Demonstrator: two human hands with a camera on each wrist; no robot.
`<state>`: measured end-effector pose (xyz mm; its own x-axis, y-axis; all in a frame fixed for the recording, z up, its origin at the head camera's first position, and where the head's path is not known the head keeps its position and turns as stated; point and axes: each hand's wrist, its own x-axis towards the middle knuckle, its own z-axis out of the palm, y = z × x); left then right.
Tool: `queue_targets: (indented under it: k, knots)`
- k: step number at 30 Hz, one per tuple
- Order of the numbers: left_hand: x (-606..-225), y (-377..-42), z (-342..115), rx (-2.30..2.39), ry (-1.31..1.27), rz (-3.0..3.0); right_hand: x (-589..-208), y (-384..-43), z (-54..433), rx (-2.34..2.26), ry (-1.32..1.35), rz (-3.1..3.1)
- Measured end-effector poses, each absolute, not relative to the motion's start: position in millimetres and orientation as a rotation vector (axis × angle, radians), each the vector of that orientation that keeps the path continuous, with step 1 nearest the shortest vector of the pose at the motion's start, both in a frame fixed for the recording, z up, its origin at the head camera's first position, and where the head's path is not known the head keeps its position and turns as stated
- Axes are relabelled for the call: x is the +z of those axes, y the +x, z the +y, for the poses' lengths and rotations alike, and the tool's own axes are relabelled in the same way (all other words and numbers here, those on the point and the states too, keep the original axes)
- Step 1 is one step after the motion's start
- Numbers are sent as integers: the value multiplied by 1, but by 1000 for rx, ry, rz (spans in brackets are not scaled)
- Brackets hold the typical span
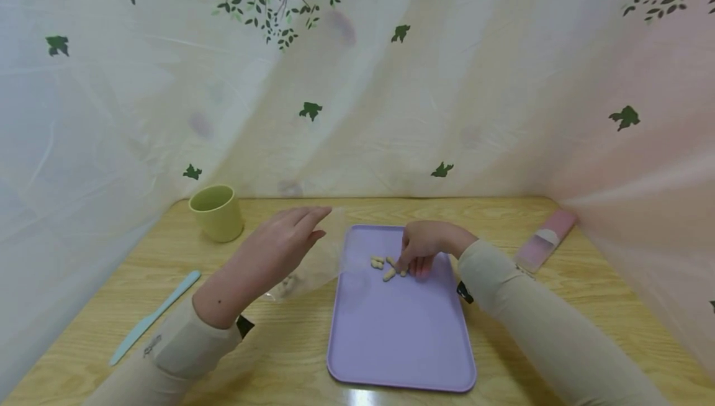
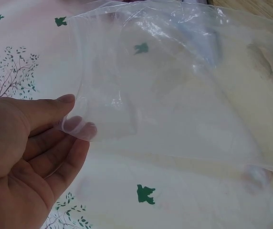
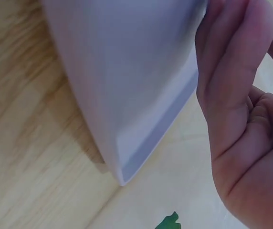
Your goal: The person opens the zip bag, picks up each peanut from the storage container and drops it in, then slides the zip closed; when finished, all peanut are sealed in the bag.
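My left hand point(image 1: 282, 251) pinches the edge of a clear plastic bag point(image 2: 174, 105) between thumb and fingers, left of the tray. Several pale, knobbly pieces that look like peanuts in their shells point(image 1: 286, 284) lie in the bag's lower end. A lilac tray point(image 1: 399, 338) lies flat on the table, with several more peanuts point(image 1: 389, 274) grouped on its far half. Over that group my right hand point(image 1: 427, 246) reaches down, thumb and forefinger pinched at a peanut point(image 1: 403, 272). Its fingertips are out of frame in the right wrist view.
A green cup point(image 1: 218, 215) stands at the back left of the wooden table point(image 1: 279, 356). Nearer on that side lies a light blue knife point(image 1: 153, 318). A pink packet point(image 1: 546, 240) lies at the back right. A patterned curtain point(image 1: 368, 114) encloses the table's back and sides.
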<state>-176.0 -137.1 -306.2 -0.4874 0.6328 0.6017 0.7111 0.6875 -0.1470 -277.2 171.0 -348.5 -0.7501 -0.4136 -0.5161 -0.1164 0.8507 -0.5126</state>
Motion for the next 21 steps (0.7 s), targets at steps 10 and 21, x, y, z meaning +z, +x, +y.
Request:
queue_targets:
  k: [10, 21]
  knots:
    - [-307, -176, -136, -167, -1014, -2265, -348, -275, 173, -650, -385, 2382]
    - [-309, -177, -138, -170, -1016, -2244, -341, -279, 182, -765, -426, 2373]
